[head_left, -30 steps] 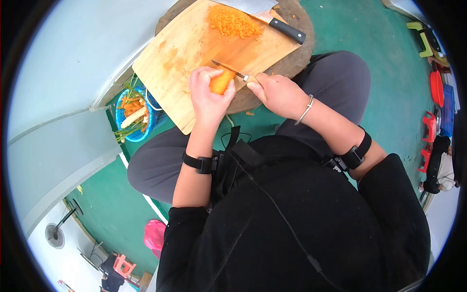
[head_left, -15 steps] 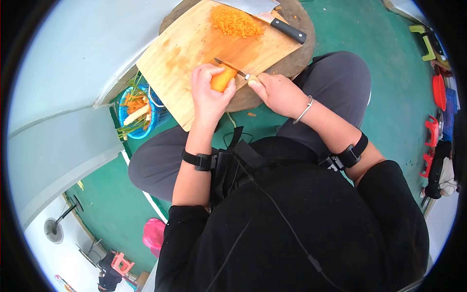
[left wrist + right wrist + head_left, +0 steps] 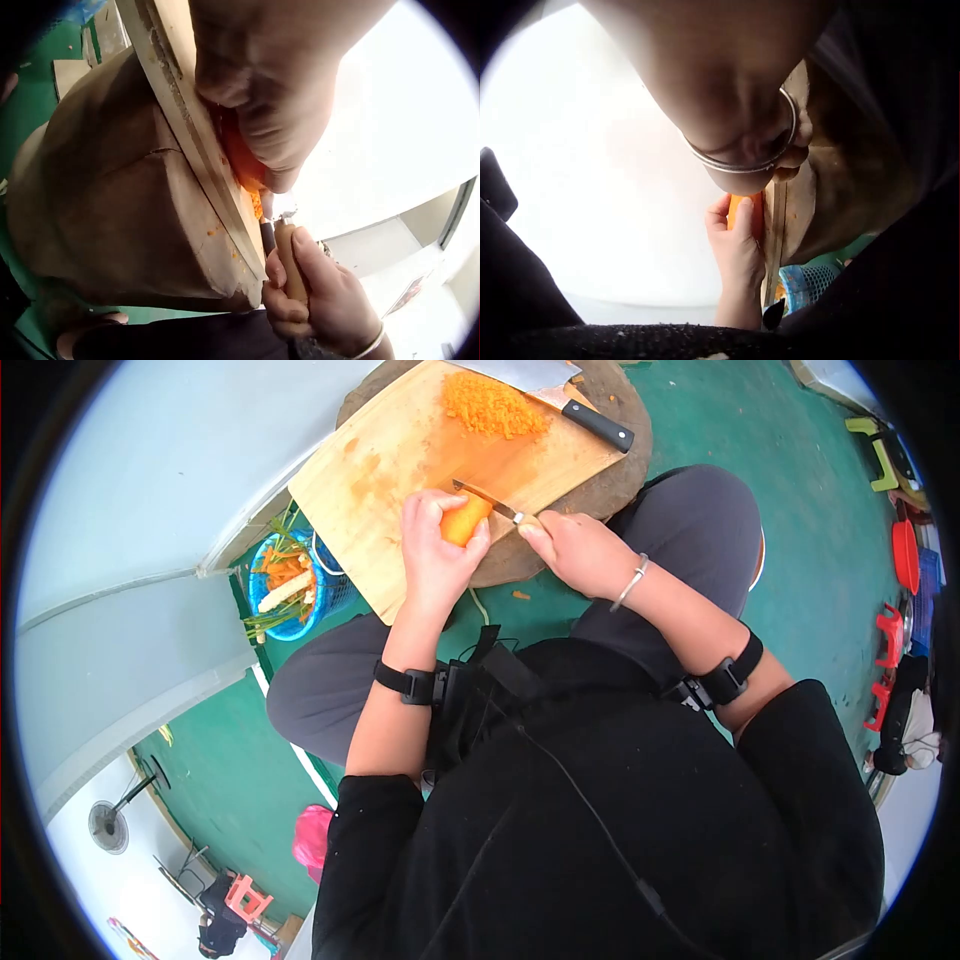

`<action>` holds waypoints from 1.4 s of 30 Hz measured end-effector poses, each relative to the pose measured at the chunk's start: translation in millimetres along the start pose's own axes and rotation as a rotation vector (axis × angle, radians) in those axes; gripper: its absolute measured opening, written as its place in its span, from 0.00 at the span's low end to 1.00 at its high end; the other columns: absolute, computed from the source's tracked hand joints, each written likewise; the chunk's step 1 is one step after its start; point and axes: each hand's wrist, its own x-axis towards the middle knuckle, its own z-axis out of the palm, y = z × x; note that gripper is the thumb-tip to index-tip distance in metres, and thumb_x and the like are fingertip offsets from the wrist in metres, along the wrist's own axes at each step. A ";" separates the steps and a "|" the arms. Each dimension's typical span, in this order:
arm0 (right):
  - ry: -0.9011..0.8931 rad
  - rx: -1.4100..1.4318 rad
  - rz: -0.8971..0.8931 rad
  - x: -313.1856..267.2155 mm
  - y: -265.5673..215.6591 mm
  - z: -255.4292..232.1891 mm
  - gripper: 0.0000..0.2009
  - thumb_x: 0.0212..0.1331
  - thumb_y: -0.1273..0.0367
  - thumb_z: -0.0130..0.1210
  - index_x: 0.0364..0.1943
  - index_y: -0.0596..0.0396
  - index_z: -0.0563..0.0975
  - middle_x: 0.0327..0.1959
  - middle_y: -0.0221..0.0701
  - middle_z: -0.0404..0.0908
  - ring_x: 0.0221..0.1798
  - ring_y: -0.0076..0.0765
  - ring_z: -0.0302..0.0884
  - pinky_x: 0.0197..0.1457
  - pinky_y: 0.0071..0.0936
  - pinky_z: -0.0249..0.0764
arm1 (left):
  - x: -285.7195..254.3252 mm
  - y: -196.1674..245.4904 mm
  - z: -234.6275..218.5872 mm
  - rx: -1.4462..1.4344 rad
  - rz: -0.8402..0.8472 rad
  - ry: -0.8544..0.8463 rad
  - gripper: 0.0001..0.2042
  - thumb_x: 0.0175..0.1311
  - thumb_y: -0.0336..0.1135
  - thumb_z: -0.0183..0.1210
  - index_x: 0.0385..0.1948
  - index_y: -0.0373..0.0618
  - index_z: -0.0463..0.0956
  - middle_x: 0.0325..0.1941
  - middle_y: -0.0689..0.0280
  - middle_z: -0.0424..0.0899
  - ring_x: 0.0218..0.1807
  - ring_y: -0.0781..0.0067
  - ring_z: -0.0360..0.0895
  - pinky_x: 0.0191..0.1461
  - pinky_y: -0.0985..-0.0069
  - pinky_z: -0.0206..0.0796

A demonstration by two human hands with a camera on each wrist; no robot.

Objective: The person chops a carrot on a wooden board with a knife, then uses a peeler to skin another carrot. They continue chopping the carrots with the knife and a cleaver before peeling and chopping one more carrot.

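My left hand [image 3: 440,550] grips a thick, smooth orange carrot piece [image 3: 464,520] over the near part of the wooden cutting board [image 3: 350,540]. With my right hand [image 3: 585,552] I hold a small wooden-handled blade [image 3: 490,499], its narrow metal part lying across the far side of the carrot. In the left wrist view the pale wooden handle [image 3: 291,262] shows inside the curled fingers, while the left hand [image 3: 274,82] covers much of the carrot [image 3: 241,154]. Farther back on the board lies a heap of finely chopped carrot [image 3: 490,405].
A cleaver with a black handle [image 3: 598,426] lies at the board's far right. The board sits on a round wooden block [image 3: 625,400]. Left of it stands a blue basket [image 3: 302,622] holding scraps and a pale cob-like piece. Red stools [image 3: 888,635] stand far right.
Both hands, the carrot and the blade keep nearly the same pose together. The board, basket and hands sit slightly farther right in the head view than before.
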 end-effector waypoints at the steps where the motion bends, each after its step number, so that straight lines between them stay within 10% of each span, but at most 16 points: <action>1: 0.038 0.023 -0.030 9.3 2.5 6.9 0.24 0.74 0.54 0.42 0.36 0.64 0.79 0.34 0.54 0.83 0.41 0.62 0.81 0.49 0.53 0.74 | 0.2 -0.5 1.8 0.019 0.024 0.028 0.19 0.44 0.26 0.70 0.39 0.45 0.74 0.41 0.57 0.77 0.48 0.53 0.74 0.53 0.61 0.68; 12: -0.009 0.156 0.009 -4.1 4.5 2.2 0.24 0.74 0.55 0.43 0.32 0.64 0.77 0.32 0.56 0.81 0.41 0.65 0.79 0.47 0.52 0.73 | 1.3 -4.2 0.3 -0.117 -0.056 0.006 0.19 0.44 0.26 0.70 0.39 0.46 0.74 0.42 0.57 0.76 0.48 0.54 0.74 0.52 0.63 0.69; 15: -0.065 0.301 0.032 0.1 4.3 -4.3 0.25 0.75 0.53 0.43 0.28 0.62 0.75 0.25 0.48 0.80 0.33 0.55 0.80 0.42 0.45 0.74 | 3.9 -4.1 -3.3 -0.061 -0.008 0.003 0.19 0.45 0.26 0.70 0.40 0.46 0.74 0.43 0.58 0.75 0.47 0.55 0.75 0.52 0.64 0.69; 21: -0.504 0.991 0.351 4.5 28.7 -13.1 0.23 0.76 0.50 0.41 0.27 0.51 0.68 0.14 0.19 0.60 0.14 0.16 0.52 0.16 0.21 0.50 | 14.9 -12.6 -22.0 -0.106 0.032 -0.195 0.17 0.48 0.25 0.69 0.41 0.43 0.75 0.46 0.59 0.76 0.51 0.59 0.75 0.58 0.67 0.68; 30: -0.298 1.023 0.173 4.7 32.2 0.1 0.23 0.76 0.48 0.42 0.29 0.51 0.68 0.14 0.17 0.58 0.14 0.13 0.49 0.15 0.18 0.46 | 16.3 -35.2 -45.7 0.267 -0.098 0.083 0.18 0.56 0.31 0.68 0.49 0.44 0.77 0.47 0.55 0.76 0.53 0.52 0.74 0.60 0.62 0.67; 36: 0.002 0.969 0.138 3.8 32.0 5.3 0.24 0.75 0.49 0.45 0.25 0.53 0.71 0.16 0.20 0.66 0.19 0.17 0.63 0.24 0.21 0.60 | 49.9 -55.8 -60.5 0.673 -0.143 0.127 0.18 0.57 0.33 0.68 0.50 0.48 0.79 0.54 0.53 0.76 0.57 0.49 0.73 0.61 0.59 0.66; 42: 0.069 0.972 0.162 0.6 35.8 5.1 0.24 0.75 0.51 0.45 0.26 0.54 0.71 0.16 0.20 0.66 0.20 0.16 0.63 0.24 0.20 0.59 | 69.5 -12.3 -1.7 0.357 -0.018 -0.014 0.21 0.51 0.37 0.72 0.48 0.49 0.79 0.49 0.55 0.80 0.55 0.51 0.75 0.60 0.59 0.68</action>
